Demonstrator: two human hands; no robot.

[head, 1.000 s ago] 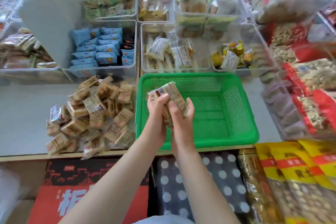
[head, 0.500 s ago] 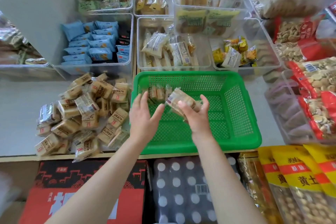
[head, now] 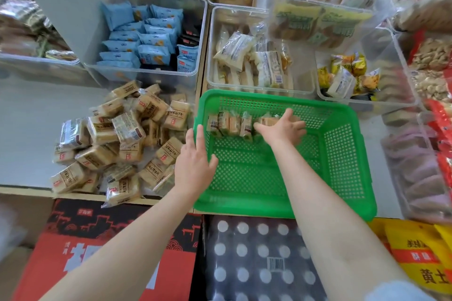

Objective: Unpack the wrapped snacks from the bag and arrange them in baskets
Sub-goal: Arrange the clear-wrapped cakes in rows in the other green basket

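Right hand [head: 283, 127] spread on snack row [head: 232, 123] in green basket [head: 342, 154], left hand [head: 194, 164] open, empty, snack pile [head: 117, 139] beside

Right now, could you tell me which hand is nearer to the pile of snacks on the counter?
Left. The left hand hovers at the pile's edge; the right hand is inside the basket.
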